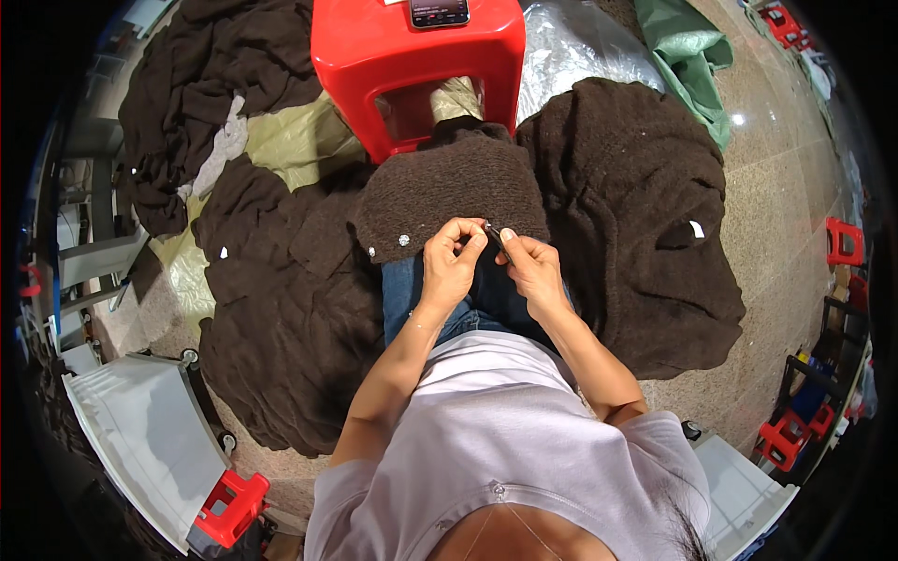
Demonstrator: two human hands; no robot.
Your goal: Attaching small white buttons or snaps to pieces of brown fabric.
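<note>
Both hands (491,262) pinch brown knit garment (449,187); white tag (697,228) right.

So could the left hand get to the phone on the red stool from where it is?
Probably yes. The left hand is pinching the garment edge on the lap; the phone lies uncovered on the red stool straight ahead, with only the knit between them.

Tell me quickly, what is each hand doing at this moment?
Left hand: closed, pinching the edge of the dark brown knitted garment on the lap.
Right hand: closed, pinching the same edge; whether it holds something small cannot be told.
</note>
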